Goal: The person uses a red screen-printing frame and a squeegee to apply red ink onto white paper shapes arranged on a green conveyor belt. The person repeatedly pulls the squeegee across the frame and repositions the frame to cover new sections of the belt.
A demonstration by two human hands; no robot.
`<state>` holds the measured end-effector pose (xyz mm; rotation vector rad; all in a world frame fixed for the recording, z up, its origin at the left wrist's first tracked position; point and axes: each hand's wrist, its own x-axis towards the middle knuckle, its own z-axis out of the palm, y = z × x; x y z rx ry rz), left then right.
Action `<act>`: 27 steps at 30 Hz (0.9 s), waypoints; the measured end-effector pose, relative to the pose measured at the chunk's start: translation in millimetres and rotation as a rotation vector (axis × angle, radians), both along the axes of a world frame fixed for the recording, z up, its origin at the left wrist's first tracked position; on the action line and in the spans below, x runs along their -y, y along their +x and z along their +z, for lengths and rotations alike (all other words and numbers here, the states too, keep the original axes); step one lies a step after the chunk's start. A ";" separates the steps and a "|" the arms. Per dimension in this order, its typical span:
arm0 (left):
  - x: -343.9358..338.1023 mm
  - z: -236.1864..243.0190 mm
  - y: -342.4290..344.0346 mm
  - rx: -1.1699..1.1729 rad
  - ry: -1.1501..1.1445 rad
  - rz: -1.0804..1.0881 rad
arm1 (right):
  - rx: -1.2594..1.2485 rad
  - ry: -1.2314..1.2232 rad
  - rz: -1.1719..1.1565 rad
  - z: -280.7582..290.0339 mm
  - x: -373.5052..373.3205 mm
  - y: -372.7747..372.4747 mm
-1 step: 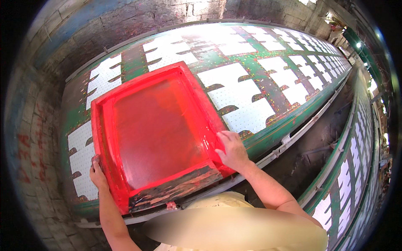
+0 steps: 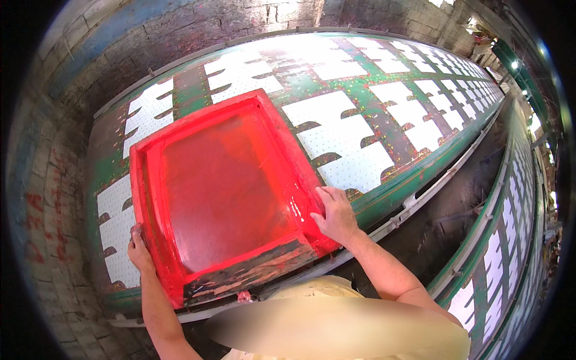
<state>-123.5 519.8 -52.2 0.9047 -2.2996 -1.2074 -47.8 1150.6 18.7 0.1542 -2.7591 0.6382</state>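
Note:
A screen-printing frame (image 2: 225, 189) lies flat on the long table, its raised wooden sides coated in wet red ink and its mesh darker red. My left hand (image 2: 140, 251) is closed round the outer side of its left rail; the undersides of those fingers are hidden. Across from it, my right hand (image 2: 336, 216) grips the right rail near the front corner, thumb bent over the inner side. White cut fabric pieces (image 2: 336, 141) with small dots are laid out in rows beside the frame, and one piece (image 2: 117, 240) shows partly from under its left side.
The long green printing table (image 2: 372, 207) is spattered with coloured specks and runs away to the far right. A metal rail (image 2: 414, 210) follows its near edge. Another table with white pieces (image 2: 504, 264) stands to the right, past a narrow gap. A block wall (image 2: 198, 30) rises behind.
The frame and my right hand have shifted very slightly to the right at the front. My left hand keeps its hold on the left rail.

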 end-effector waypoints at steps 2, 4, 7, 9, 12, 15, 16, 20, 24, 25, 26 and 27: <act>-5.7 9.7 -0.6 0.059 0.061 0.056 | 0.130 -0.051 -0.092 -8.5 -14.5 -10.1; -10.5 15.5 -1.9 0.075 0.115 0.103 | 0.316 -0.113 -0.180 -15.7 -20.8 -17.3; -15.1 14.1 -3.8 -0.196 0.274 -0.054 | 0.386 -0.065 -0.211 -21.1 -21.9 -27.1; -9.2 13.0 -3.7 -0.080 0.251 -0.002 | 0.420 -0.132 -0.228 -22.2 -22.0 -31.5; 2.5 3.9 -0.2 -0.123 0.379 -0.025 | 0.453 -0.112 -0.280 -25.9 -19.3 -38.7; 16.5 -8.6 4.4 -0.107 0.437 -0.074 | 0.460 -0.085 -0.298 -29.7 -17.8 -43.7; 21.2 -12.0 5.3 -0.076 0.431 -0.093 | 0.466 -0.082 -0.307 -30.3 -17.3 -44.9; 30.5 -19.4 6.0 -0.116 0.547 -0.083 | 0.446 -0.093 -0.291 -23.8 -16.8 -47.4; 23.7 -9.5 5.8 -0.172 0.641 -0.108 | 0.400 -0.128 -0.268 -0.4 -15.8 -43.6; 21.0 -4.8 5.8 -0.179 0.683 -0.081 | 0.384 -0.138 -0.260 7.3 -17.0 -42.9; 18.0 0.0 4.0 -0.200 0.729 -0.079 | 0.385 -0.157 -0.253 14.4 -18.3 -42.4; 16.0 5.5 2.7 -0.195 0.774 -0.074 | 0.383 -0.168 -0.247 20.5 -20.3 -42.1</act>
